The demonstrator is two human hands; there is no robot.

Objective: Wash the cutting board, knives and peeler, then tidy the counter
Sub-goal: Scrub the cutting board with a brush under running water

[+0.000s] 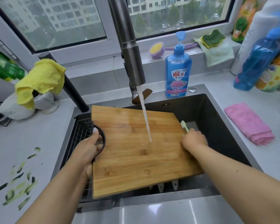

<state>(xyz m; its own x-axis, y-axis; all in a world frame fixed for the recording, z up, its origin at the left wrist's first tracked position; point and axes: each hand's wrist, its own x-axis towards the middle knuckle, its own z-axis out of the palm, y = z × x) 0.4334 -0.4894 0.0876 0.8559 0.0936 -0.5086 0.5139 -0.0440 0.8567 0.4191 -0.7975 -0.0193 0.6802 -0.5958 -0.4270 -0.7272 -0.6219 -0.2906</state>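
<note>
A bamboo cutting board [136,156] lies across the dark sink [217,120], and water from the faucet [132,67] pours onto its middle. My left hand [90,147] grips the board's left edge at its black ring handle. My right hand [194,139] is at the board's right edge, closed around a pale green brush [184,125] whose head points up and away. Three white handle tips [166,185], probably knives, poke out from under the board's near edge; the rest of them is hidden.
A blue dish-soap bottle [178,71] stands behind the sink. A folded pink cloth [249,123] lies on the right counter. Green peel scraps [19,183] litter the left counter. A yellow cloth [42,80] drapes over a grey object at left. Bottles crowd the right corner.
</note>
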